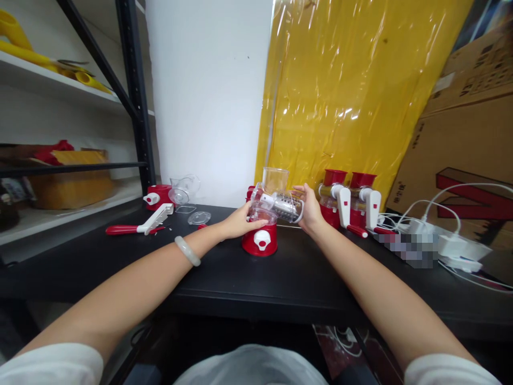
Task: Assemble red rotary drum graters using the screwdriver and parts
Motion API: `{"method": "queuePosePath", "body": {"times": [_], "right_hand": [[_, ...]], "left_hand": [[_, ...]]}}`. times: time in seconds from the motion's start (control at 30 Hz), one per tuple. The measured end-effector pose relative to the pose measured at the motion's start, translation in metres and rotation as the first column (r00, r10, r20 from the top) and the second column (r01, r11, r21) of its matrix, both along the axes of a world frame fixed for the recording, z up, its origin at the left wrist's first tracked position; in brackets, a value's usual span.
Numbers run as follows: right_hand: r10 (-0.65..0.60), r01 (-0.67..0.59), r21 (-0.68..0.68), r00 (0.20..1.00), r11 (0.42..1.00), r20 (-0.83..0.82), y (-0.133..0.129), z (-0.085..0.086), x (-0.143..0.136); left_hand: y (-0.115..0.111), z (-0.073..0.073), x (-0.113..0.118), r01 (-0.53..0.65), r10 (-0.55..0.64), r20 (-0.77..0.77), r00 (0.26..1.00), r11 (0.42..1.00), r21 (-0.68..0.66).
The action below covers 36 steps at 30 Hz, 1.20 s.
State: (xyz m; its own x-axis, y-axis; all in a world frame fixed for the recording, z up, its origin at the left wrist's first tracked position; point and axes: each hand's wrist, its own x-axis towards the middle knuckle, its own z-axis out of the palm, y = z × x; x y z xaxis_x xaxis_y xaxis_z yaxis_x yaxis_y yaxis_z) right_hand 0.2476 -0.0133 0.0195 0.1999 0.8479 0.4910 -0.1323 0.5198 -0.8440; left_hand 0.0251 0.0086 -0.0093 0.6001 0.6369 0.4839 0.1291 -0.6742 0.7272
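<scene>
A rotary grater with a red base (259, 239) and clear hopper (276, 176) stands on the black table in front of me. My left hand (242, 220) is wrapped around the left side of its clear body, the thumb lying across the front just above the base. On the other side my right hand (309, 209) has its fingers around the white-rimmed end of a metal grater drum (287, 206). The drum lies at a slant at the right opening of the clear body; how deep it sits inside I cannot tell. A white knob (262, 240) is on the base's front.
Two assembled red graters (335, 200) with white cranks stand at right, near a power strip (417, 246) with cables. At left are a red base (158, 197), a clear housing (184, 190), a red-handled white crank (138, 228) and a clear round part (199, 217). Cardboard boxes (460, 128) rise far right.
</scene>
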Motion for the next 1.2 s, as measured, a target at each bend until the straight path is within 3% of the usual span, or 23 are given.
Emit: {"method": "queuePosePath", "body": {"times": [0.13, 0.37, 0.5, 0.73, 0.93, 1.2], "right_hand": [[0.187, -0.183, 0.044, 0.976, 0.982, -0.11, -0.015, -0.001, -0.015], [0.396, -0.393, -0.05, 0.913, 0.918, 0.097, -0.024, 0.012, 0.017], [0.438, -0.413, -0.152, 0.869, 0.898, 0.231, -0.03, 0.018, 0.035], [0.344, -0.316, -0.14, 0.895, 0.938, 0.283, -0.029, 0.018, 0.035], [0.21, -0.177, -0.143, 0.94, 0.974, 0.268, -0.018, 0.015, 0.036], [-0.092, 0.056, 0.089, 0.868, 0.994, 0.488, -0.021, 0.01, 0.018]], "left_hand": [[0.0, 0.0, 0.0, -0.022, 0.022, 0.005, 1.0, 1.0, 0.019], [0.002, -0.001, 0.001, -0.001, 0.0, 0.022, 1.0, 1.0, 0.01], [0.0, -0.001, 0.001, 0.022, -0.026, 0.078, 0.997, 0.999, 0.048], [-0.002, 0.005, -0.004, -0.135, 0.081, 0.182, 0.98, 0.941, 0.309], [-0.003, 0.005, -0.001, -0.23, 0.147, 0.273, 0.951, 0.926, 0.299], [-0.006, 0.007, 0.0, -0.221, 0.145, 0.254, 0.956, 0.927, 0.302]]}}
